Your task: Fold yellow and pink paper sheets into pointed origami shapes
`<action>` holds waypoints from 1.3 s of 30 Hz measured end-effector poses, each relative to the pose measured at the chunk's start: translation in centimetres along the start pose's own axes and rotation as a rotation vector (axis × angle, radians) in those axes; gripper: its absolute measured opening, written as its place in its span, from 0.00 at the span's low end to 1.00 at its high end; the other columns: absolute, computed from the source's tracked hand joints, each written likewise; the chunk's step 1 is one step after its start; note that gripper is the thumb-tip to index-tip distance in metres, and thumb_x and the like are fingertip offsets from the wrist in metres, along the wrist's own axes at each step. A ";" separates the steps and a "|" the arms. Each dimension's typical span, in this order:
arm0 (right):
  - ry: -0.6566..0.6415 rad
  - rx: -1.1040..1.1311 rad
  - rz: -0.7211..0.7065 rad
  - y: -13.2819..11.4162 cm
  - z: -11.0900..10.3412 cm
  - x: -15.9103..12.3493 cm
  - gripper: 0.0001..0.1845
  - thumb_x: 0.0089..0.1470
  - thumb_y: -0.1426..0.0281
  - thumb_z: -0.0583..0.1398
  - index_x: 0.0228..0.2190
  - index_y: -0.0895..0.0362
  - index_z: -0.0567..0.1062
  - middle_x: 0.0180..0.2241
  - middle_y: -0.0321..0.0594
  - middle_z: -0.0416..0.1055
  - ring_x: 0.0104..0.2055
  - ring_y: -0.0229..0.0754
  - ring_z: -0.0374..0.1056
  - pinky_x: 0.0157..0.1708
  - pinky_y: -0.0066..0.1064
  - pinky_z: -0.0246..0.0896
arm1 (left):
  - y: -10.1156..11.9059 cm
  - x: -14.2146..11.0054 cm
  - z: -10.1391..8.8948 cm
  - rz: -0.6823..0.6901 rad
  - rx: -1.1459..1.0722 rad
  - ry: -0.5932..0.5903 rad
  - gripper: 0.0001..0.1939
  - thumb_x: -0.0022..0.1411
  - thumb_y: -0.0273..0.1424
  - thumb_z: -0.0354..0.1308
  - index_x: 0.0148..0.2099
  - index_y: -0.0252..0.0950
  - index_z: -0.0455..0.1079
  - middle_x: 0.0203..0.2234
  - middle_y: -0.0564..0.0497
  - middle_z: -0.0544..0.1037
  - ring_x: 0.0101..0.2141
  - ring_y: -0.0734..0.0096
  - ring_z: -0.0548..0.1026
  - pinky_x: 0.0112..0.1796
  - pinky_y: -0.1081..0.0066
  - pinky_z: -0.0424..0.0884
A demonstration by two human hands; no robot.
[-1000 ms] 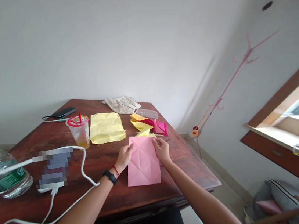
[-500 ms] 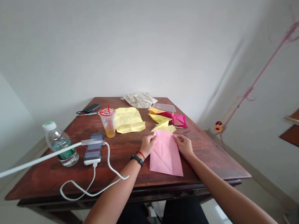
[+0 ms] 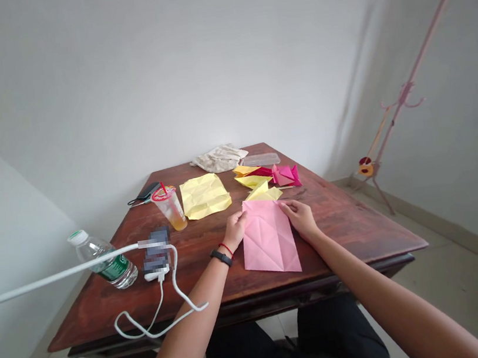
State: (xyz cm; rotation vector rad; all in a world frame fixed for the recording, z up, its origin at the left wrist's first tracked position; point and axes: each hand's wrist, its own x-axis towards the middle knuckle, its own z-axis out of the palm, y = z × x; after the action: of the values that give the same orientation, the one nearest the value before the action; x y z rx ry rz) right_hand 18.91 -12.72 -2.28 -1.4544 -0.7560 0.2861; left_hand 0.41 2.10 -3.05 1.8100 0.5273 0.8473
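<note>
A pink sheet of paper (image 3: 269, 240) with crossing crease lines lies near the front edge of the dark wooden table. At its upper left edge, my left hand (image 3: 235, 228) pinches the paper, thumb on top. My right hand (image 3: 298, 217) grips the upper right corner between thumb and fingers. Just beyond the pink sheet lies a folded light-yellow paper piece (image 3: 264, 191). Behind that are folded yellow paper (image 3: 255, 181) and a folded magenta paper piece (image 3: 286, 175). A creased yellow sheet (image 3: 204, 196) is spread out farther left.
On the left stand a water bottle (image 3: 107, 262) and a plastic cup with a straw (image 3: 171, 208). A phone (image 3: 157, 253) trails a white cable (image 3: 177, 276) near my left forearm. A cloth (image 3: 219, 158) and clear plastic box (image 3: 261, 160) lie at the back.
The view has tilted and shifted, so the table appears rotated. Both hands still hold the pink paper by its upper part, and the sheet looks slightly flatter and wider.
</note>
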 end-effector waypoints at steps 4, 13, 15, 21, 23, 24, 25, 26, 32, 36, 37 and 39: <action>0.021 0.039 0.007 0.0 0.0 -0.1 0.33 0.43 0.41 0.67 0.33 0.59 0.81 0.34 0.51 0.82 0.36 0.52 0.77 0.31 0.35 0.69 | 0.6 -0.2 0.0 -0.015 -0.062 -0.016 0.17 0.70 0.42 0.59 0.46 0.31 0.74 0.39 0.48 0.79 0.38 0.65 0.79 0.39 0.64 0.77; 0.060 0.073 0.007 0.2 -0.2 -0.3 0.32 0.43 0.40 0.66 0.32 0.58 0.80 0.33 0.47 0.81 0.34 0.50 0.75 0.30 0.34 0.66 | 2.0 -0.9 0.0 -0.030 -0.169 -0.100 0.38 0.53 0.41 0.73 0.61 0.30 0.67 0.49 0.36 0.81 0.45 0.51 0.81 0.42 0.62 0.77; 0.067 0.092 0.008 0.0 -0.2 -0.3 0.31 0.43 0.41 0.66 0.31 0.57 0.80 0.32 0.46 0.81 0.33 0.49 0.74 0.29 0.33 0.65 | 2.2 -1.1 0.0 -0.025 -0.168 -0.132 0.41 0.52 0.41 0.74 0.63 0.30 0.64 0.50 0.35 0.80 0.46 0.50 0.81 0.42 0.61 0.78; 0.063 0.153 0.015 -0.5 -0.2 -0.6 0.28 0.43 0.44 0.67 0.30 0.57 0.79 0.31 0.45 0.80 0.32 0.47 0.73 0.28 0.32 0.64 | 2.8 -1.6 0.3 -0.002 -0.134 -0.160 0.43 0.48 0.38 0.77 0.62 0.32 0.64 0.50 0.37 0.80 0.44 0.52 0.82 0.42 0.60 0.79; 0.061 0.169 0.013 -0.6 -0.2 -0.5 0.27 0.43 0.45 0.68 0.29 0.57 0.79 0.30 0.44 0.80 0.32 0.46 0.73 0.29 0.32 0.64 | 3.0 -1.7 0.4 0.009 -0.120 -0.150 0.42 0.48 0.38 0.77 0.61 0.32 0.66 0.50 0.37 0.80 0.44 0.52 0.82 0.42 0.60 0.79; 0.059 0.177 0.014 -0.6 -0.2 -0.5 0.27 0.42 0.45 0.68 0.29 0.57 0.79 0.30 0.44 0.80 0.32 0.46 0.73 0.28 0.32 0.64 | 3.0 -1.8 0.4 0.013 -0.113 -0.144 0.41 0.48 0.38 0.77 0.60 0.32 0.66 0.50 0.37 0.80 0.44 0.51 0.82 0.42 0.60 0.79; 0.056 0.184 0.016 -0.7 -0.2 -0.5 0.27 0.42 0.45 0.68 0.29 0.57 0.79 0.30 0.44 0.80 0.32 0.46 0.73 0.28 0.32 0.64 | 3.1 -1.8 0.4 0.015 -0.107 -0.138 0.40 0.47 0.38 0.77 0.59 0.32 0.67 0.50 0.37 0.80 0.43 0.51 0.82 0.41 0.60 0.80; 0.053 0.193 0.022 -0.7 -0.2 -0.5 0.27 0.42 0.45 0.69 0.29 0.58 0.79 0.30 0.44 0.80 0.32 0.46 0.73 0.28 0.32 0.65 | 3.1 -1.8 0.4 0.016 -0.101 -0.130 0.39 0.47 0.38 0.77 0.58 0.32 0.68 0.49 0.37 0.81 0.43 0.51 0.82 0.41 0.59 0.80; -0.060 0.256 0.092 -1.1 -0.4 -1.0 0.30 0.48 0.45 0.66 0.43 0.55 0.80 0.35 0.42 0.81 0.32 0.45 0.75 0.29 0.33 0.69 | 2.4 -1.2 0.0 -0.002 -0.084 -0.060 0.38 0.46 0.42 0.77 0.56 0.32 0.70 0.48 0.37 0.81 0.44 0.50 0.82 0.41 0.60 0.79; -0.193 0.241 0.103 -1.3 -0.6 -1.3 0.26 0.45 0.49 0.70 0.39 0.55 0.82 0.35 0.42 0.82 0.35 0.47 0.76 0.33 0.33 0.69 | 1.7 -0.6 -0.3 -0.014 -0.079 -0.004 0.37 0.46 0.45 0.76 0.54 0.31 0.72 0.45 0.38 0.82 0.45 0.49 0.81 0.41 0.62 0.78; -0.217 0.228 0.099 -1.3 -0.6 -1.3 0.25 0.44 0.49 0.70 0.36 0.56 0.82 0.34 0.42 0.81 0.35 0.47 0.75 0.33 0.33 0.69 | 1.6 -0.6 -0.4 -0.016 -0.077 0.002 0.36 0.46 0.46 0.75 0.53 0.31 0.73 0.43 0.39 0.83 0.44 0.49 0.81 0.40 0.62 0.78; -0.241 0.197 0.084 -1.3 -0.7 -1.3 0.23 0.43 0.50 0.71 0.30 0.57 0.82 0.29 0.40 0.80 0.32 0.45 0.73 0.30 0.31 0.66 | 1.5 -0.5 -0.5 -0.018 -0.073 0.006 0.34 0.46 0.47 0.75 0.50 0.31 0.74 0.40 0.39 0.84 0.41 0.50 0.82 0.38 0.63 0.78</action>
State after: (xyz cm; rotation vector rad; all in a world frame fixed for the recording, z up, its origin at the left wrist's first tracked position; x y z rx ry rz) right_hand 18.01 -14.21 -1.35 -1.2798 -0.8360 0.5928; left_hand -0.32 1.51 -1.72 1.7342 0.5094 0.8491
